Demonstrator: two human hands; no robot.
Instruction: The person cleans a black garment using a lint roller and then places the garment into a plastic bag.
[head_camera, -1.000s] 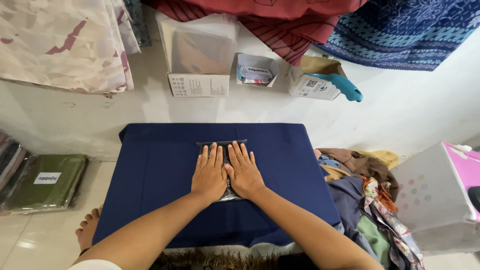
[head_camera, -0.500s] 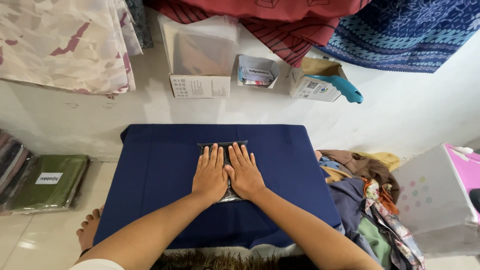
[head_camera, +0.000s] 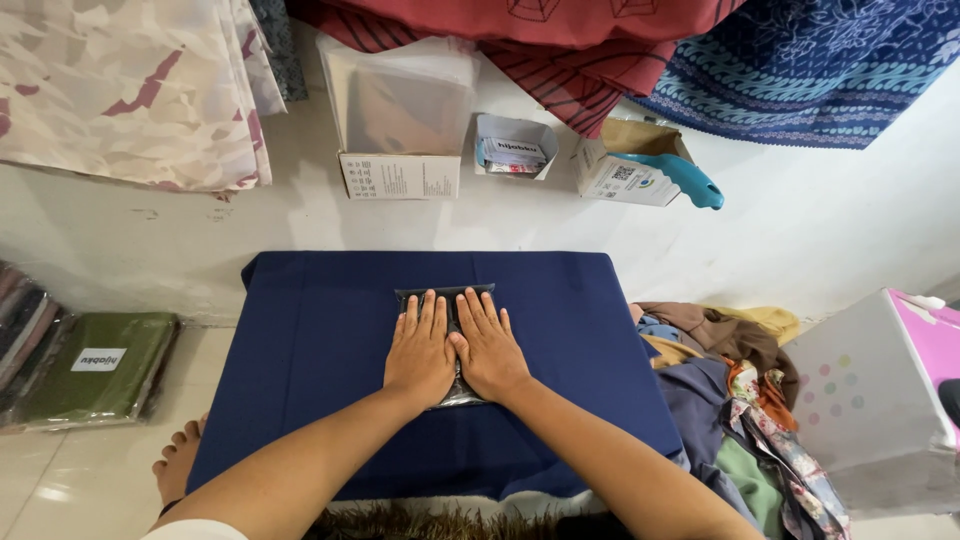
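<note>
- Head view, centre of the frame: the left hand (head_camera: 421, 350) and the right hand (head_camera: 488, 347) lie flat, side by side, palms down, thumbs touching.
- Fingers of both hands are stretched out straight and close together; they grip nothing and press down on a clear plastic packet (head_camera: 447, 296) holding dark folded cloth.
- That packet sits in the middle of a navy blue cloth (head_camera: 320, 340) spread over a low surface; only its upper edge and a lower corner show past the hands.
- Upper middle: an open white box (head_camera: 400, 175), a small card box (head_camera: 514, 150) and a carton with a blue handled tool (head_camera: 680, 178) stand against the white wall.
- Left edge: a green folded cloth in a bag (head_camera: 95, 365) lies on the floor.
- Lower right: a heap of mixed clothes (head_camera: 740, 400) lies beside a white and pink box (head_camera: 880, 390).
- Lower left: a bare foot (head_camera: 178, 462) shows beside the blue cloth.
</note>
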